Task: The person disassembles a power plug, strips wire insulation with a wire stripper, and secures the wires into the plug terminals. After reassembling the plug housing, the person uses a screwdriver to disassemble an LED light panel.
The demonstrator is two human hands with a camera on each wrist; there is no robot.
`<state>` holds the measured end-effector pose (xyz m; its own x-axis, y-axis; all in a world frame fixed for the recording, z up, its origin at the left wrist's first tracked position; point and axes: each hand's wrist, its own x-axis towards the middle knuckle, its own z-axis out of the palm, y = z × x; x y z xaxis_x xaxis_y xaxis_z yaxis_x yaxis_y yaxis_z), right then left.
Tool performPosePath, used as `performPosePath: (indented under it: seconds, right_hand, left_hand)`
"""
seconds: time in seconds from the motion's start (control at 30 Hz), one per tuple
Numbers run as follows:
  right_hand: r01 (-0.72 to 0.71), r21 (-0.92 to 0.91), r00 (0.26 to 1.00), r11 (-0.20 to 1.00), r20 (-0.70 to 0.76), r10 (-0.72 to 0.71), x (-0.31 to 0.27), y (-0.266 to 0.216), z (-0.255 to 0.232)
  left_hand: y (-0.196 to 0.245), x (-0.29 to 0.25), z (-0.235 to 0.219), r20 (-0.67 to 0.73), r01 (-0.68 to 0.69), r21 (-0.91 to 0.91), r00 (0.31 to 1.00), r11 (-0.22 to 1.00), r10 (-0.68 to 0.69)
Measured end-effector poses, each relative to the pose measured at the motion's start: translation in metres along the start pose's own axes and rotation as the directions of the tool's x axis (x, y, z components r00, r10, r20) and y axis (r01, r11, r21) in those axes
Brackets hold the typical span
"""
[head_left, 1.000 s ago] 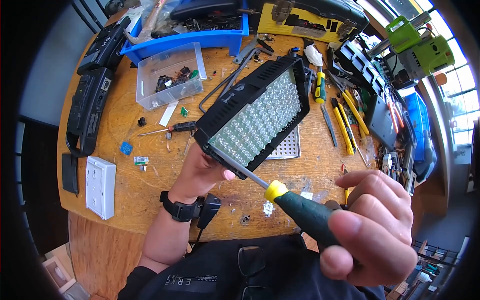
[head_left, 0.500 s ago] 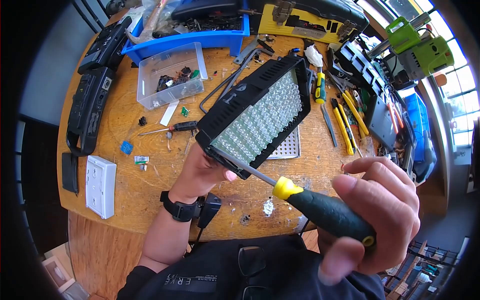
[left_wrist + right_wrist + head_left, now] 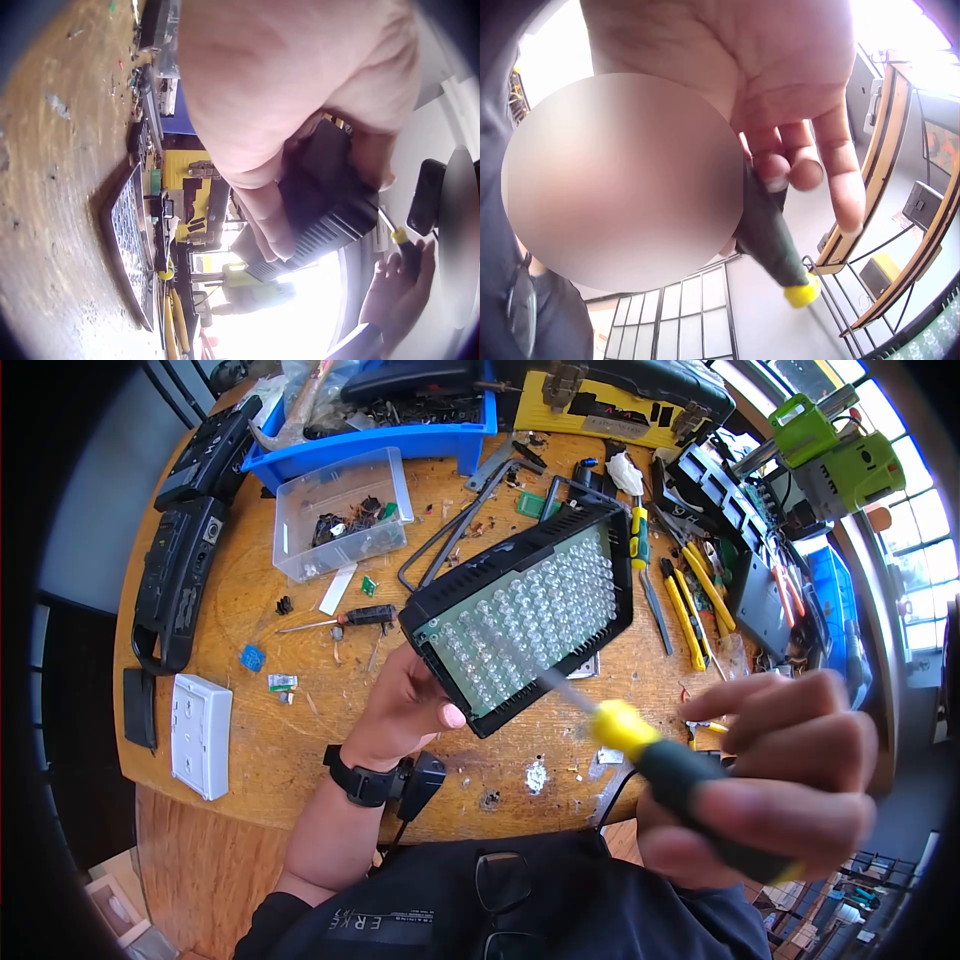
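Observation:
My left hand grips a black-framed LED light panel by its near-left end, thumb at the lower edge. Rows of clear LEDs on a green board face up toward me. From behind, the left wrist view shows its slotted black housing with fingers wrapped round it. My right hand holds a screwdriver with a dark green and yellow handle. Its blurred shaft points at the panel, and the tip overlaps the LEDs near the lower edge. In the right wrist view the handle rests among the fingers.
A perforated metal plate lies on the table under the panel. Behind are a clear plastic box of scraps, a blue bin and a yellow toolbox. Cutters and pliers lie right; a white plastic housing sits left.
The screwdriver shaft has come away from the panel's near corner, and my right hand has shifted right with it. My left hand has tilted the panel so its LED face shows more.

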<state>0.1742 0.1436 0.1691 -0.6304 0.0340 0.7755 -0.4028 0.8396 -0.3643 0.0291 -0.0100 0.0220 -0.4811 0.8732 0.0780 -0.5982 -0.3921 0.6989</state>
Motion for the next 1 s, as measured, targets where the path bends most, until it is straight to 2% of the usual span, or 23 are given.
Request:
performPosePath:
  seconds: [0.03, 0.07, 0.1, 0.17, 0.2, 0.23, 0.27, 0.3, 0.37, 0.4, 0.43, 0.5, 0.53, 0.57, 0.63, 0.67, 0.73, 0.77, 0.87, 0.93, 0.97, 1.0]
  right_hand:
    - [0.005, 0.057, 0.991, 0.998, 0.131, -0.013, 0.008, 0.003, -0.025]
    - [0.035, 0.059, 0.998, 0.998, -0.053, -0.032, 0.003, 0.008, -0.023]
    - [0.064, 0.057, 0.971, 0.996, -0.234, -0.049, -0.001, 0.013, -0.022]
    - [0.008, 0.133, 0.949, 0.991, -0.314, 0.035, -0.004, 0.017, -0.046]
    - [-0.05, 0.023, 0.954, 0.998, -0.294, 0.055, -0.009, 0.02, -0.055]
    - [-0.087, -0.009, 0.931, 0.996, -0.357, 0.078, -0.006, 0.022, -0.055]
    - [-0.106, -0.033, 0.937, 0.994, -0.338, 0.088, -0.004, 0.025, -0.056]
    - [-0.125, -0.058, 0.942, 0.99, -0.319, 0.1, -0.002, 0.029, -0.056]
    - [-0.158, -0.012, 0.942, 0.987, -0.3, 0.148, 0.002, 0.039, -0.04]
    - [-0.192, -0.011, 0.937, 0.981, -0.299, 0.18, 0.004, 0.043, -0.032]
    - [-0.37, -0.104, 0.897, 0.923, -0.3, 0.326, 0.006, 0.039, -0.028]
    - [-0.611, -0.011, 0.777, 0.791, -0.196, 0.597, 0.011, 0.033, -0.021]
    - [-0.635, -0.016, 0.766, 0.773, -0.146, 0.626, 0.012, 0.033, -0.015]
    - [-0.589, -0.005, 0.808, 0.808, -0.044, 0.588, 0.011, 0.041, -0.016]
    - [-0.621, 0.018, 0.783, 0.784, 0.048, 0.62, 0.015, 0.037, -0.011]
    - [-0.621, 0.017, 0.783, 0.784, 0.048, 0.62, 0.015, 0.039, -0.009]
    - [-0.549, 0.058, 0.818, 0.834, 0.245, 0.521, 0.014, 0.044, -0.006]
    - [-0.47, -0.049, 0.817, 0.881, 0.354, 0.455, 0.018, 0.044, -0.01]
    - [-0.493, -0.039, 0.8, 0.869, 0.373, 0.47, 0.013, 0.049, -0.006]
    - [-0.58, -0.021, 0.753, 0.814, 0.367, 0.546, 0.012, 0.049, -0.006]
    - [-0.58, -0.022, 0.754, 0.814, 0.364, 0.547, 0.011, 0.049, -0.007]
    - [-0.585, -0.081, 0.719, 0.807, 0.408, 0.562, 0.012, 0.049, -0.01]
  left_hand:
    - [-0.001, 0.0, 0.0, -0.002, -0.003, -0.001, 1.0, 1.0, 0.003]
    - [-0.002, -0.001, 0.0, -0.006, -0.016, -0.048, 1.0, 0.999, 0.015]
    - [-0.002, -0.002, 0.0, -0.011, -0.028, -0.095, 1.0, 0.995, 0.027]
    - [-0.001, -0.002, -0.007, 0.008, -0.026, -0.107, 1.0, 0.994, 0.027]
    - [-0.001, -0.002, -0.011, 0.023, -0.013, -0.183, 1.0, 0.983, 0.017]
    - [-0.001, -0.001, -0.013, 0.041, 0.002, -0.258, 0.999, 0.966, 0.009]
    - [0.002, 0.002, -0.009, 0.11, -0.009, -0.284, 0.993, 0.959, 0.042]
    - [0.002, 0.002, -0.009, 0.111, -0.008, -0.285, 0.993, 0.958, 0.042]
    - [0.002, -0.001, -0.014, 0.145, 0.017, -0.442, 0.988, 0.897, 0.052]
    - [-0.002, -0.005, -0.027, 0.052, -0.039, -0.218, 0.997, 0.975, 0.052]
    - [-0.002, -0.006, -0.026, 0.056, -0.036, -0.219, 0.997, 0.975, 0.049]
    - [-0.002, -0.007, -0.023, -0.041, -0.087, -0.158, 0.996, 0.984, 0.081]
    - [-0.003, -0.007, -0.024, 0.005, -0.079, -0.259, 0.996, 0.963, 0.084]
    - [-0.005, -0.007, -0.026, 0.006, -0.078, -0.26, 0.997, 0.962, 0.083]
    - [-0.011, -0.009, -0.034, 0.08, -0.083, -0.475, 0.987, 0.876, 0.137]
    - [-0.011, -0.011, -0.036, 0.063, -0.082, -0.469, 0.99, 0.88, 0.126]
    - [-0.007, -0.011, -0.027, 0.059, -0.078, -0.458, 0.991, 0.886, 0.118]
    - [-0.005, -0.011, -0.022, 0.054, -0.074, -0.447, 0.993, 0.891, 0.109]
    - [-0.003, -0.01, -0.021, 0.073, -0.029, -0.445, 0.995, 0.895, 0.069]
    - [-0.005, -0.012, -0.023, 0.095, 0.009, -0.43, 0.995, 0.903, 0.035]
    - [-0.006, -0.013, -0.022, 0.097, 0.011, -0.429, 0.995, 0.903, 0.034]
    - [-0.006, -0.012, -0.022, 0.096, 0.0, -0.438, 0.994, 0.899, 0.047]
